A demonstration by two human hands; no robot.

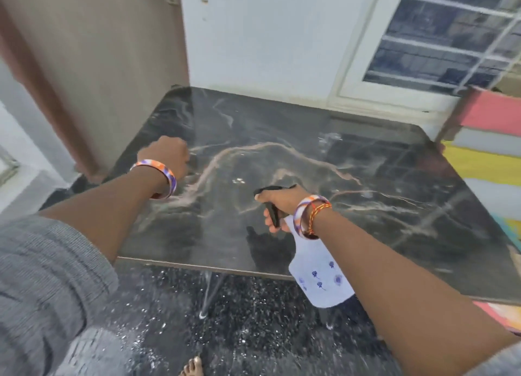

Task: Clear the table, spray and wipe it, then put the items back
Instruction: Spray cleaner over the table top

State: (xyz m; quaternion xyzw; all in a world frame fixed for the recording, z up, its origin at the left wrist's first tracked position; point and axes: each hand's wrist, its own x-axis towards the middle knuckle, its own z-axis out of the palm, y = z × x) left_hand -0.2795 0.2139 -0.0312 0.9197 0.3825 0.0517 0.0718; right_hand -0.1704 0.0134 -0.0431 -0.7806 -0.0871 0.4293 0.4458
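Over the black marble-patterned tabletop (324,161), your right hand (282,203) grips a white spray bottle with a black trigger head (318,274), nozzle aimed leftward; your left hand (166,155), further left, is balled into a fist.

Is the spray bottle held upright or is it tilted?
Tilted. The spray bottle leans in the right hand, with its black nozzle toward the table and its base toward the person.

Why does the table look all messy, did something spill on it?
Nothing spilled. The pale streaks are the marble pattern of the dark table. A few small wet-looking specks sit near the middle, probably from the spray bottle in the right hand. The left hand is closed in a fist.
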